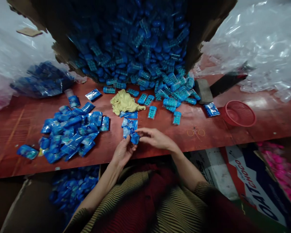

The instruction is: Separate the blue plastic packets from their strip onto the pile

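Observation:
My left hand and my right hand meet at the near edge of the red table. Both pinch a small blue case in a clear plastic sleeve, the left from below, the right from the side. Two empty-looking clear sleeves lie just beyond it. A heap of bagged blue cases lies to my left. Loose unbagged blue cases spill from a big tipped cardboard box at the back.
A yellow cloth lies mid-table. A red plastic basket and rubber bands sit to the right. Clear plastic bags pile at the back right. A box of blue packets sits below the table's left.

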Demonstrator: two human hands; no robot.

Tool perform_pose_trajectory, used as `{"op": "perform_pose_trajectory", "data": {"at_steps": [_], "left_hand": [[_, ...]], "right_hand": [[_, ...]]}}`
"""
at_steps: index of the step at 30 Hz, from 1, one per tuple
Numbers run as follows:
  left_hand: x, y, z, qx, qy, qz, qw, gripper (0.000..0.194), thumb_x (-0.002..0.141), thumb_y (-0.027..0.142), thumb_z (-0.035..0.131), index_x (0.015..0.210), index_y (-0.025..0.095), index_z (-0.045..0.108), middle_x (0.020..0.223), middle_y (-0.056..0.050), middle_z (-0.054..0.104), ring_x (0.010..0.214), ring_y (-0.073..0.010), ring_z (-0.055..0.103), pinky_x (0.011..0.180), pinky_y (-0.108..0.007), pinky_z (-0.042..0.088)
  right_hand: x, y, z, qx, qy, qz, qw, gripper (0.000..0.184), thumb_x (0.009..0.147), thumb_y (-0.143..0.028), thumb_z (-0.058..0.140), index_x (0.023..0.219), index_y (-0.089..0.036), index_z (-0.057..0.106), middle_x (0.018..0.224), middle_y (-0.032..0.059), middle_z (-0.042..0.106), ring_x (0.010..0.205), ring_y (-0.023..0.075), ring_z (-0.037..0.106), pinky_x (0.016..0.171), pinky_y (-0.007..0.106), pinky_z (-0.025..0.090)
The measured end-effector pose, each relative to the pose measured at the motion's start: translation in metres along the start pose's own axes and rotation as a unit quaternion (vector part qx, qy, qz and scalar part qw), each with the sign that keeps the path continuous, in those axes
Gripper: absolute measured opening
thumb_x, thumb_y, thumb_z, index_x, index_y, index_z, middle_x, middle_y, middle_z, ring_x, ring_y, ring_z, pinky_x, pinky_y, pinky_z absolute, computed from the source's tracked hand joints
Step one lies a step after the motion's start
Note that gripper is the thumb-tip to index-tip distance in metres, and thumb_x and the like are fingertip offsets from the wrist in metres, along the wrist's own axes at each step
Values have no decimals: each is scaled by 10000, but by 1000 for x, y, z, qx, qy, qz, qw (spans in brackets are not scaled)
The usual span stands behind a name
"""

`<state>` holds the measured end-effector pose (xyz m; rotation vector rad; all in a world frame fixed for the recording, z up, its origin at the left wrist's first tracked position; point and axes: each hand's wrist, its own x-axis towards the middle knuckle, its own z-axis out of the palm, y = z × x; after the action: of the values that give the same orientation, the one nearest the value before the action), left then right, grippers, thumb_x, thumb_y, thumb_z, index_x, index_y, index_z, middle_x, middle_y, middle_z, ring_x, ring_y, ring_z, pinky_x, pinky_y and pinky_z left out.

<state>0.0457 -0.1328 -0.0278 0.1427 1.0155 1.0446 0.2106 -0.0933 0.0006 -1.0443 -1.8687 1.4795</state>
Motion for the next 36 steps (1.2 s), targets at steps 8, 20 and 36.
{"op": "perform_pose_trajectory", "data": {"at_steps": [8, 20, 36], "left_hand": [[-5, 3, 9, -62, 52, -70, 994, 188, 796, 219, 644, 670, 156, 519, 534, 17, 536, 435, -84, 488, 379, -175, 367], [0, 1, 10, -65, 60, -55, 995, 222, 846, 283, 584, 679, 148, 529, 520, -16, 559, 439, -91, 510, 385, -160, 378], [3, -7, 2, 19, 1, 65, 998, 307, 709, 416, 716, 709, 139, 583, 552, -14, 607, 466, -111, 565, 420, -195, 425]], "right_hand": [[62, 20, -61, -298, 229, 212, 902, 623, 812, -279, 616, 1366, -111, 385, 1208, 232, 478, 1013, 319, 545, 850, 488, 397], [13, 32, -40, 198, 226, 155, 941, 327, 745, -407, 593, 983, -203, 504, 654, -58, 513, 461, 81, 495, 368, 193, 434], [-20, -2, 2, 263, 236, 108, 929, 370, 709, -360, 670, 1037, -230, 556, 773, -44, 568, 569, 85, 608, 454, 217, 573]]}}
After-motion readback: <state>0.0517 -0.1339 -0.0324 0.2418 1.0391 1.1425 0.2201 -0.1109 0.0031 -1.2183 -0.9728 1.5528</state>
